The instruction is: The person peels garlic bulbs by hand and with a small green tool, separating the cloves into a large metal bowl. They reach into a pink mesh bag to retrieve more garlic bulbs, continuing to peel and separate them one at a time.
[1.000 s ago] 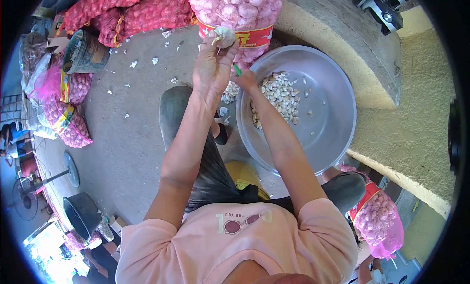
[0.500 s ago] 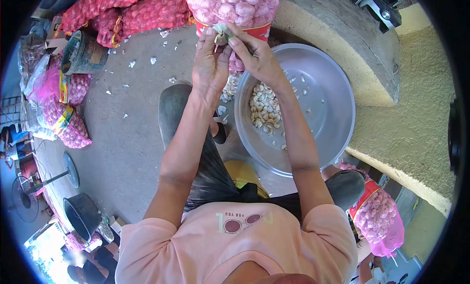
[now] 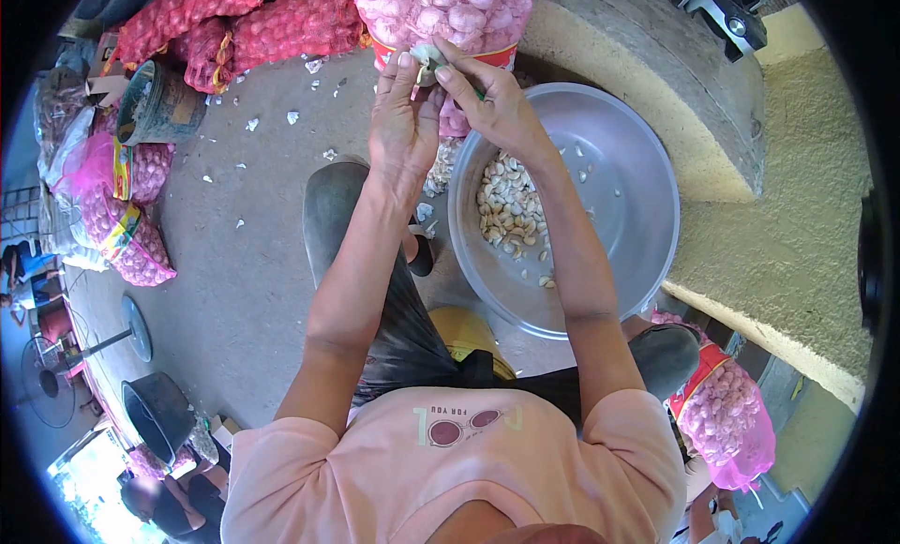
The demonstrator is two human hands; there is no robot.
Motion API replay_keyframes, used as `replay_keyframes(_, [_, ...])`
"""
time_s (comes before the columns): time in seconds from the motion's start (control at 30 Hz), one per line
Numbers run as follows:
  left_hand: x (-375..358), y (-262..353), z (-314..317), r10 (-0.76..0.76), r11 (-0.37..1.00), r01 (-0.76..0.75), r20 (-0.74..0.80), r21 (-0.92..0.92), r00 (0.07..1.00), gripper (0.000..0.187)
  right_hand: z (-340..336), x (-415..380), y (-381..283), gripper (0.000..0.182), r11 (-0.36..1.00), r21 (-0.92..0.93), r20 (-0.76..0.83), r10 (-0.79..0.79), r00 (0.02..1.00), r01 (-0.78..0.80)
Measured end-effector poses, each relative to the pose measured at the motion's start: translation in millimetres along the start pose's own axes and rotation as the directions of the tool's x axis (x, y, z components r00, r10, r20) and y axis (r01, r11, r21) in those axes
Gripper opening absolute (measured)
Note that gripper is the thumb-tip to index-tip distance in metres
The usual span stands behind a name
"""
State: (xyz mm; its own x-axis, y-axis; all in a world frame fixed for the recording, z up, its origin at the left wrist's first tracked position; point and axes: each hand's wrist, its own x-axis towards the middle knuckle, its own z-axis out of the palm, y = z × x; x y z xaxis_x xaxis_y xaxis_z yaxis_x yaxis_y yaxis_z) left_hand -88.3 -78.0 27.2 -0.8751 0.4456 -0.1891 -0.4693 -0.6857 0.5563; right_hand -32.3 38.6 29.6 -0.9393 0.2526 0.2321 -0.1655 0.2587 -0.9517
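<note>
My left hand (image 3: 403, 122) holds a garlic bulb (image 3: 426, 56) between thumb and fingertips, its pale skin partly covered by the fingers. My right hand (image 3: 492, 98) closes in from the other side, thumb and fingers at the bulb. A thin green object (image 3: 480, 95), perhaps a small knife's handle, shows between the right fingers; its working end is hidden. Below the right forearm stands a wide grey basin (image 3: 647, 234) with a heap of garlic cloves (image 3: 509, 206) on its left side and a few loose ones.
A pink net sack of garlic (image 3: 450, 14) stands just beyond my hands. Red net sacks (image 3: 300, 26) lie at upper left. A yellow bucket (image 3: 459, 333) sits between my legs. A concrete ledge (image 3: 647, 75) borders the basin. People and fans are at the left.
My right hand and forearm have shifted slightly to the right, and the fingers have moved a little at the bulb. The left hand keeps its hold, nearly still.
</note>
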Motion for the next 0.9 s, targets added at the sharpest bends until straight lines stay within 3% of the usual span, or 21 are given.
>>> replay_keyframes(0.07, [0.8,-1.5,-1.0,0.004,1.0,-0.004,0.003,-0.029,1.0,0.028,0.7,0.5,2.2,0.044,0.999,-0.003,-0.02,-0.049,0.999,0.049])
replay_keyframes(0.17, [0.1,-1.7,0.8,0.017,1.0,-0.018,-0.032,-0.026,0.999,0.027,1.4,-0.8,-1.5,0.042,0.999,0.049,0.004,0.009,1.0,-0.009])
replay_keyframes(0.23, [2.4,-4.0,-1.9,0.04,0.999,-0.04,-0.007,-0.008,0.999,0.027,3.8,1.4,-0.9,0.04,0.985,0.172,-0.023,-0.021,1.0,0.024])
replay_keyframes(0.33, [1.8,-3.6,-0.7,0.063,0.998,-0.064,0.02,0.01,0.998,0.028,8.9,4.3,5.9,0.038,0.982,0.124,-0.11,-0.128,0.986,0.141])
replay_keyframes(0.67, [-0.4,-2.0,2.3,0.039,0.999,-0.039,-0.039,0.009,0.998,0.029,12.0,7.4,17.2,0.034,0.98,0.135,-0.169,-0.122,0.978,0.146])
replay_keyframes(0.73, [1.9,-2.4,0.7,0.025,1.0,-0.025,-0.049,-0.004,0.999,0.029,6.9,6.3,8.9,0.037,0.88,0.461,0.005,0.125,0.992,-0.113])
replay_keyframes(0.77, [2.3,-2.9,-0.3,0.01,1.0,-0.011,-0.059,-0.017,0.998,0.029,4.2,4.9,4.2,0.037,0.88,0.461,0.005,0.126,0.992,-0.114])
replay_keyframes(0.83, [1.9,-3.6,0.2,0.007,1.0,-0.008,-0.065,-0.024,0.998,0.029,-0.4,3.1,-6.0,0.042,0.731,0.621,0.102,0.282,0.954,-0.283])
replay_keyframes(0.9, [3.2,-3.6,-1.1,0.004,0.999,-0.007,-0.07,-0.032,0.998,0.029,-4.5,6.5,3.5,0.044,0.777,0.547,0.101,0.307,0.946,-0.31])
